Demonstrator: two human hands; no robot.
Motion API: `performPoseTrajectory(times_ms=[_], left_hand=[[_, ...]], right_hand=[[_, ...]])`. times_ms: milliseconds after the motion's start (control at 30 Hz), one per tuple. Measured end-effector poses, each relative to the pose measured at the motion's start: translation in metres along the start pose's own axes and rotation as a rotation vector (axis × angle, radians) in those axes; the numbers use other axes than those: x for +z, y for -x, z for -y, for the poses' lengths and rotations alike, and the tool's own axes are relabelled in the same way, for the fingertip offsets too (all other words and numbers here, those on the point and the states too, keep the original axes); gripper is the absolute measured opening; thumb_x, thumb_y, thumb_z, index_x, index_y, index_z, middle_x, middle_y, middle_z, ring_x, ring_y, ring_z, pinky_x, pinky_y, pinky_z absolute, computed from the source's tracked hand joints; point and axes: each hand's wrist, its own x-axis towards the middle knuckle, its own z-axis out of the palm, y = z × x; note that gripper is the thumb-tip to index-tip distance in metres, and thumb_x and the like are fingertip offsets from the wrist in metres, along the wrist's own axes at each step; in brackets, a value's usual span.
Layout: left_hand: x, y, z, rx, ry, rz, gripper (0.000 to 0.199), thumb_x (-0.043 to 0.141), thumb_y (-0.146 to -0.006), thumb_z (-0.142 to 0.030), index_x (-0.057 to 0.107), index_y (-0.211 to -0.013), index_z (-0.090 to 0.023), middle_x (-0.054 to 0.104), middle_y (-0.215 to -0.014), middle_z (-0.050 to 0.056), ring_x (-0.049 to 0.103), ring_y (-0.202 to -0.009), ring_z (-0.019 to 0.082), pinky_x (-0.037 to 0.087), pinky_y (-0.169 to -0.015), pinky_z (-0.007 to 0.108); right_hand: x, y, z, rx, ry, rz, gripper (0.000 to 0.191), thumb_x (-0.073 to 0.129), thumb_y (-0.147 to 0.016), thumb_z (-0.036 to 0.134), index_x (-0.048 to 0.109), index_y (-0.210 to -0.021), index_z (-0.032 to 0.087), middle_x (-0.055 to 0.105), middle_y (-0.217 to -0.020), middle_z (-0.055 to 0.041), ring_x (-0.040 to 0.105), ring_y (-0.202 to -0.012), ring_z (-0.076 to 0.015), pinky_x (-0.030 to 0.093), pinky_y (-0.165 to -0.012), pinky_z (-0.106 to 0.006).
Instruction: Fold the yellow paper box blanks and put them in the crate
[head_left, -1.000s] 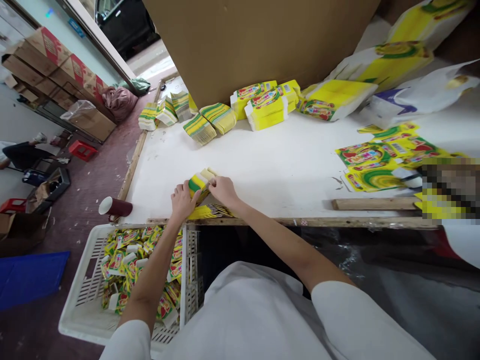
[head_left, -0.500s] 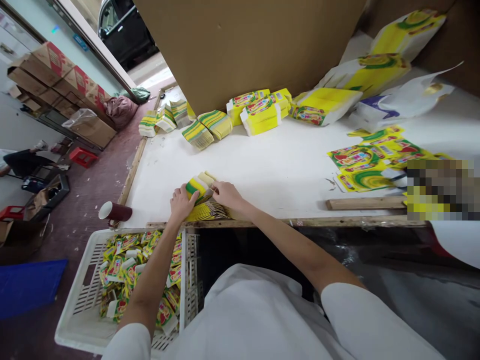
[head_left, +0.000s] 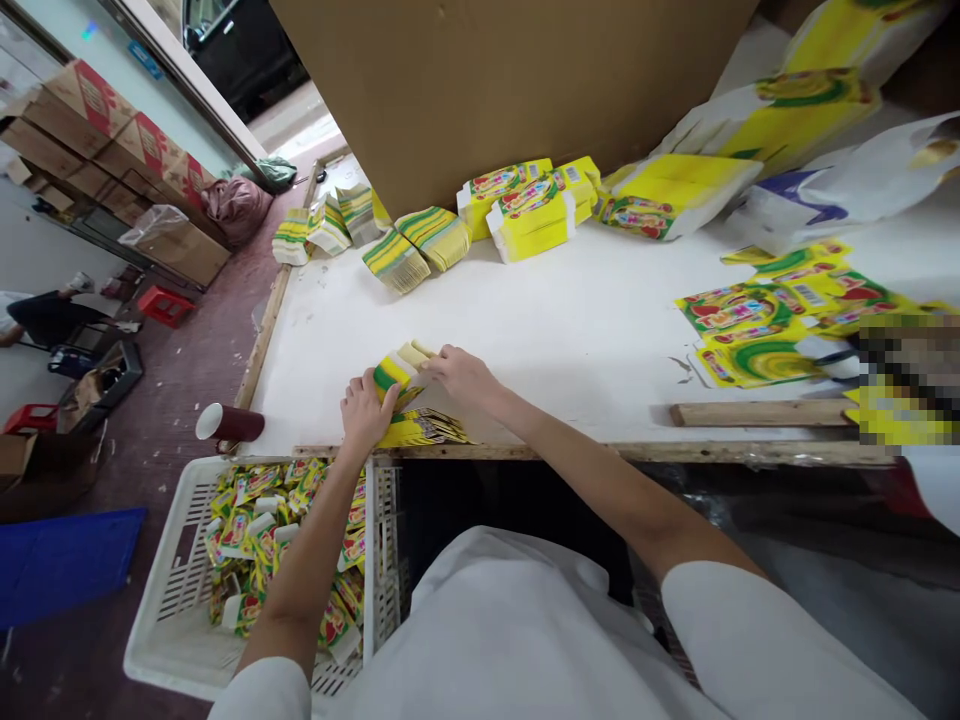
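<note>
A small yellow, green and white carton (head_left: 391,372) is held at the table's front edge. My left hand (head_left: 365,406) is wrapped round its left side. At its right end my right hand (head_left: 463,376) is closed, with the fingertips at the pale flaps; exactly what they pinch is hidden. Just below the carton lies a fanned stack of flat folded cartons (head_left: 424,427) along the table's front edge. Beneath my left forearm stands a white plastic basket (head_left: 176,620) holding many small printed cartons (head_left: 251,525).
Bundles of flat cartons (head_left: 435,240) line the cardboard wall (head_left: 510,80) on the white table (head_left: 570,330). A dark red cup (head_left: 241,424) lies at the left corner. Unfolded cartons (head_left: 757,310) and a wooden strip (head_left: 765,413) are at right, beside a pixelated patch.
My right hand has moved slightly up and right along the carton's flaps. My left hand keeps its hold. The camera view has shifted a little.
</note>
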Motion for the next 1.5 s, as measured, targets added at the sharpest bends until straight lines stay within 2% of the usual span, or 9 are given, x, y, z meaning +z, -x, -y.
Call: performPoseTrajectory(times_ms=[300,400,567,767,933,1067,1300,1400,1500], left_hand=[[0.002,0.0,0.0,0.007,-0.004,-0.017,0.059,0.037,-0.096,-0.056,0.041,-0.14,-0.016,0.056,-0.127,0.019,0.054,-0.119,0.036,0.045,-0.095,0.048],[0.003,0.0,0.001,0.01,-0.006,-0.022,0.06,0.037,-0.097,-0.056,0.041,-0.14,-0.015,0.056,-0.126,0.019,0.055,-0.118,0.036,0.046,-0.094,0.049],[0.001,-0.001,0.001,0.011,0.0,-0.02,0.061,0.041,-0.095,-0.057,0.042,-0.138,-0.015,0.056,-0.127,0.02,0.054,-0.12,0.037,0.045,-0.095,0.049],[0.0,-0.004,0.002,0.026,0.038,0.015,0.056,0.041,-0.095,-0.057,0.044,-0.134,-0.018,0.06,-0.128,0.019,0.054,-0.121,0.036,0.043,-0.096,0.05],[-0.001,-0.006,0.004,0.045,0.053,0.042,0.05,0.04,-0.096,-0.052,0.043,-0.134,-0.019,0.058,-0.133,0.018,0.052,-0.123,0.034,0.043,-0.096,0.049],[-0.001,-0.005,0.003,0.027,0.082,0.028,0.052,0.038,-0.095,-0.055,0.044,-0.132,-0.019,0.06,-0.13,0.017,0.052,-0.123,0.035,0.044,-0.096,0.049],[-0.005,-0.006,0.001,-0.036,0.124,0.074,0.061,0.038,-0.091,-0.064,0.045,-0.133,-0.019,0.057,-0.134,0.017,0.051,-0.125,0.036,0.043,-0.098,0.05],[-0.006,-0.007,0.001,-0.041,0.125,0.097,0.06,0.042,-0.09,-0.064,0.046,-0.131,-0.02,0.057,-0.134,0.016,0.051,-0.125,0.036,0.043,-0.097,0.048],[-0.005,-0.008,-0.001,-0.041,0.099,0.08,0.057,0.042,-0.091,-0.061,0.047,-0.13,-0.02,0.059,-0.131,0.016,0.052,-0.123,0.036,0.044,-0.097,0.049]], right_hand=[[0.016,0.003,0.006,-0.061,0.135,-0.048,0.033,0.035,-0.099,0.015,0.065,-0.113,0.013,0.062,-0.121,-0.0163,0.053,-0.11,-0.0264,0.041,-0.093,-0.036],[0.018,-0.007,0.01,-0.02,0.126,-0.063,0.027,0.044,-0.098,0.021,0.062,-0.116,0.012,0.064,-0.117,-0.0161,0.058,-0.105,-0.0263,0.043,-0.089,-0.035],[0.021,-0.019,0.015,0.087,0.084,-0.085,0.035,0.049,-0.096,0.027,0.057,-0.126,0.012,0.068,-0.114,-0.0161,0.064,-0.099,-0.026,0.047,-0.082,-0.033],[0.03,-0.015,0.035,0.26,-0.001,-0.063,0.032,0.046,-0.097,0.03,0.07,-0.106,0.012,0.074,-0.1,-0.0164,0.069,-0.094,-0.0255,0.049,-0.08,-0.031],[0.034,-0.013,0.061,0.288,-0.11,-0.002,0.038,0.051,-0.096,0.043,0.075,-0.095,0.014,0.077,-0.094,-0.0132,0.071,-0.087,-0.0219,0.049,-0.07,-0.026],[0.025,-0.014,0.047,0.264,-0.139,0.012,0.035,0.06,-0.09,0.047,0.076,-0.089,0.016,0.078,-0.091,-0.0117,0.071,-0.083,-0.0221,0.047,-0.068,-0.027],[0.014,-0.004,0.013,0.155,-0.126,-0.035,0.025,0.051,-0.092,0.024,0.074,-0.099,0.018,0.077,-0.097,-0.0079,0.068,-0.089,-0.0199,0.043,-0.074,-0.027],[0.008,0.002,0.007,0.079,-0.135,0.033,0.023,0.054,-0.09,0.024,0.077,-0.089,0.018,0.077,-0.09,-0.0068,0.067,-0.082,-0.019,0.042,-0.071,-0.026],[-0.002,0.008,0.001,-0.048,-0.169,0.189,0.012,0.069,-0.08,0.026,0.078,-0.074,0.021,0.076,-0.075,-0.0003,0.065,-0.07,-0.0154,0.042,-0.066,-0.023]])
